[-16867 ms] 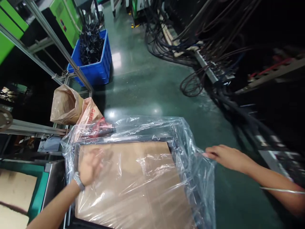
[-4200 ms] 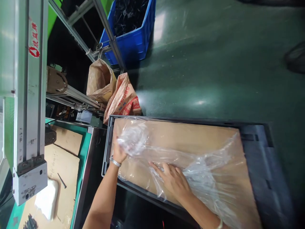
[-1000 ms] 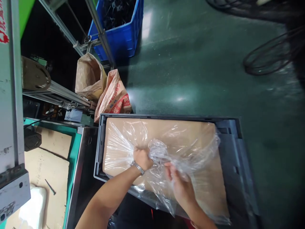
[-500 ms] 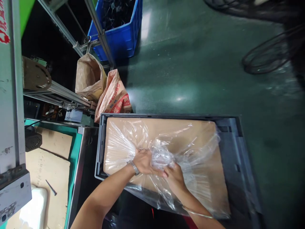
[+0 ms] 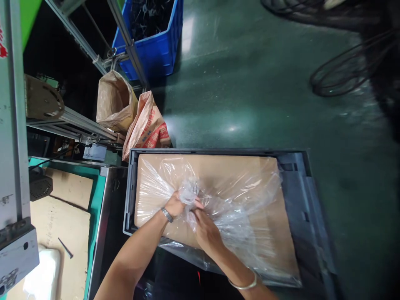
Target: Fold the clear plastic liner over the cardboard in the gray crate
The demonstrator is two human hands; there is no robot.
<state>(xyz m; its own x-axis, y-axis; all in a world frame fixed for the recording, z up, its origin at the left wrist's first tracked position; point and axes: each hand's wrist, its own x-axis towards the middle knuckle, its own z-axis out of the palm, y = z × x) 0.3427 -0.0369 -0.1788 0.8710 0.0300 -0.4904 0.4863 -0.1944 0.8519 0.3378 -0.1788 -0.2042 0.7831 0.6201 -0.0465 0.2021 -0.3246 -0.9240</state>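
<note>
Over the grey crate (image 5: 295, 183) at the middle of my view, my left hand (image 5: 176, 204) is clenched on a gathered bunch of the clear plastic bag (image 5: 231, 200), and my right hand (image 5: 204, 229) grips the same bunch just beside it, the two hands touching. That bag spreads across the cardboard sheet (image 5: 215, 164) lying inside the crate. Two brown paper sacks (image 5: 114, 102) stand on the green floor (image 5: 250, 83) beyond the crate's far left corner, with a blue bin (image 5: 154, 46) behind them.

Clear plastic bag (image 5: 218, 200), earlier spread over the crate's rim, now bunched between both hands.
</note>
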